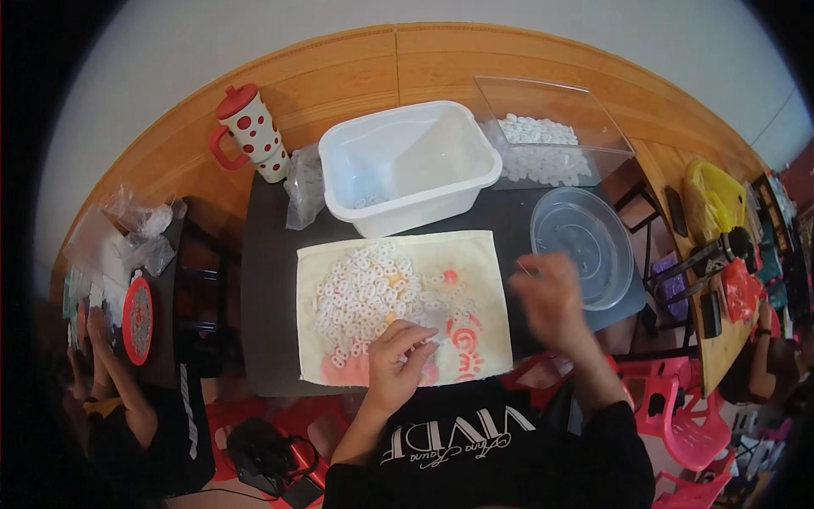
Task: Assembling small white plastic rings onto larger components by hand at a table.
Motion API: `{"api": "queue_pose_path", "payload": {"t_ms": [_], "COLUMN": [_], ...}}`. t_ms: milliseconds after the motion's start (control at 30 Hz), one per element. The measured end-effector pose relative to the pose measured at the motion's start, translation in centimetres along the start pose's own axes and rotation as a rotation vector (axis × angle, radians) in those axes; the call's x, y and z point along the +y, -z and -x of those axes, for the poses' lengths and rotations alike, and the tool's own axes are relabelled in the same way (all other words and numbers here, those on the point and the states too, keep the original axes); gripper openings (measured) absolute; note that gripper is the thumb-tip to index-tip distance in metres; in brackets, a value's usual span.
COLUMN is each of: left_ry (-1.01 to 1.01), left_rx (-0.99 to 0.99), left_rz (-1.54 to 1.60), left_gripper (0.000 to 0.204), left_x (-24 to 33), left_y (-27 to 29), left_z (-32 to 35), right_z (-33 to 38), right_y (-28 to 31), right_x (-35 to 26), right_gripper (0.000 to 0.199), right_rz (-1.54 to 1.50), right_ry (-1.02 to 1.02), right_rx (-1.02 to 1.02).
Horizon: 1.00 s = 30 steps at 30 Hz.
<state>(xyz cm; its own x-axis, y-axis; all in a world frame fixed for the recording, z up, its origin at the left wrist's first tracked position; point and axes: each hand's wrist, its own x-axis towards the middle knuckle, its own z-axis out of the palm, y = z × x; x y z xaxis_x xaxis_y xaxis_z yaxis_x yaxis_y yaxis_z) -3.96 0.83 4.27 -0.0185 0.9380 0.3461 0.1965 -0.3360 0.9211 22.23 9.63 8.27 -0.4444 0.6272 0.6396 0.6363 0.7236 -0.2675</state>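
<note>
A pale yellow towel (500,314) with red print lies across the dark table. Many small white ring-shaped pieces (365,288) are heaped on its left and middle. Low over the towel's front edge, my left hand (400,360) pinches a small white piece (434,339) between thumb and fingertips. My right hand (551,297) is raised to the right of the towel, beside a round clear plastic container (585,199). Its fingers are pinched together and slightly blurred. A thin line shows at the fingertips, too fine to name.
Behind the towel stands a white plastic tub (407,216) with a few pieces inside. A clear bin (610,144) of white pieces is at back right, a spotted tumbler (254,136) at back left. Other people sit at side tables, one near a red tray (131,339).
</note>
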Motion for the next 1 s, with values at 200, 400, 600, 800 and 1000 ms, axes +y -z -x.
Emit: {"api": "queue_pose_path", "payload": {"t_ms": [200, 400, 600, 800, 1000], "left_ry": [-0.006, 0.039, -0.077, -0.072, -0.129], "left_rx": [-0.048, -0.056, -0.081, -0.132, -0.136], "left_rz": [-0.043, -0.138, -0.371, -0.508, -0.683], "left_gripper": [0.017, 0.014, 0.013, 0.017, 0.014], "left_x": [0.2, 0.4, 0.0, 0.2, 1.9], "left_y": [-0.6, -0.6, -0.8, -0.6, -1.7], "left_z": [0.3, 0.7, 0.7, 0.8, -0.3], "right_z": [-0.4, -0.6, -1.1, -0.7, -2.3], "right_y": [2.6, -0.2, -0.2, 0.9, 2.2], "right_x": [10.1, 10.2, 10.0, 9.4, 3.8], "right_gripper": [0.021, 0.015, 0.012, 0.019, 0.009], "right_rz": [0.006, 0.232, 0.289, 0.160, -0.364], "right_ry": [-0.163, -0.053, -0.016, -0.160, -0.333], "right_rx": [-0.192, -0.355, -0.425, -0.375, -0.016]}}
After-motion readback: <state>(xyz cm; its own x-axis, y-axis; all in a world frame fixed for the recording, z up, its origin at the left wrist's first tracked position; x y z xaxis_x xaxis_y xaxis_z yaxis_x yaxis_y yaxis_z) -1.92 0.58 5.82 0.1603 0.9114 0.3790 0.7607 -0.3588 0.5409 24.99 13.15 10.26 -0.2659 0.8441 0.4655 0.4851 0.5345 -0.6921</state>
